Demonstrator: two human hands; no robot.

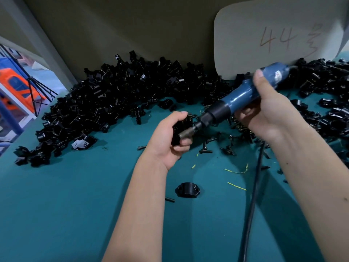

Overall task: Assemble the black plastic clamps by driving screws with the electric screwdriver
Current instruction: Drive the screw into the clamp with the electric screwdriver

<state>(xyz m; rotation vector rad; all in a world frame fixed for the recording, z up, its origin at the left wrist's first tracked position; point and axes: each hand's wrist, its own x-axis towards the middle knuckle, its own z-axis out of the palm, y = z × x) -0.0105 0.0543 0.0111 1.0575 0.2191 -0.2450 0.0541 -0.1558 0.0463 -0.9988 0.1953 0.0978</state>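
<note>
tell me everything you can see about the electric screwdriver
The electric screwdriver has a glossy blue plastic-looking body, a black collar and a metal bit holder at its tip. It is tilted, tip pointing down-left into the black clamp held by the left hand. The right hand grips its body. A black cord runs over the green table below it.

Blue screwdriver (251, 91), black clamps (105, 95), teal table (66, 205)

Teal-green table top (56, 214), dull olive wall (132, 25) behind, pale card (245, 35) marked "44" leaning against it
</note>
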